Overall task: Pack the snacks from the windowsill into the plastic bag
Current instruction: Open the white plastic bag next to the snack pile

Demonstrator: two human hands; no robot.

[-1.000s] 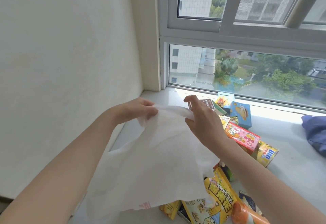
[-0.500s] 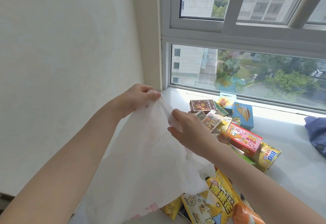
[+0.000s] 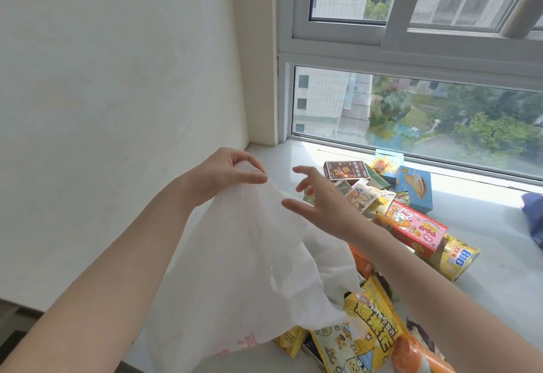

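The white plastic bag [image 3: 246,266] is held up above the windowsill [image 3: 496,299] by the left hand [image 3: 226,175], whose thumb and fingers are pinched shut on the bag's top edge. From that pinch the bag hangs down and drapes toward the lower left, with its lower folds resting over the nearest snacks. The right hand [image 3: 323,205] is held just beside the bag's upper right edge, fingers spread apart and gripping nothing; whether it brushes the film cannot be told. The snacks [image 3: 411,225] are piled on the windowsill to the right of and below the hands: a brown box [image 3: 345,170] and a blue box [image 3: 414,189] near the window [image 3: 411,114], a pink box [image 3: 417,230], and a yellow packet [image 3: 373,322] partly under the bag.
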